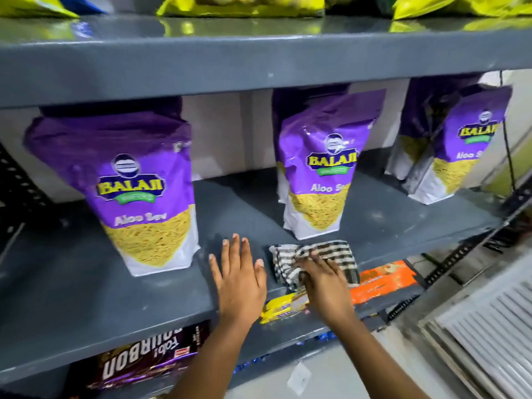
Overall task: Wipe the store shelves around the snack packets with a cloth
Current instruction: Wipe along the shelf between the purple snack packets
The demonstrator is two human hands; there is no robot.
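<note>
A grey metal shelf [72, 283] carries purple Aloo Sev snack packets: one at the left [135, 191], one in the middle [319, 168] and a pair at the right [457, 145]. A black-and-white checked cloth [322, 253] lies on the shelf near its front edge, just before the middle packet. My right hand [325, 286] presses down on the cloth with fingers curled into it. Beside it, my left hand [240, 277] rests flat on the bare shelf, fingers spread, holding nothing.
The shelf above [259, 61] holds yellow-green packets [241, 7]. Below the front edge show a yellow packet [283, 308], an orange packet [385, 279] and a dark Bourbon biscuit pack [149, 358]. A slotted upright [457, 254] and a white slatted panel [489, 335] stand at the right.
</note>
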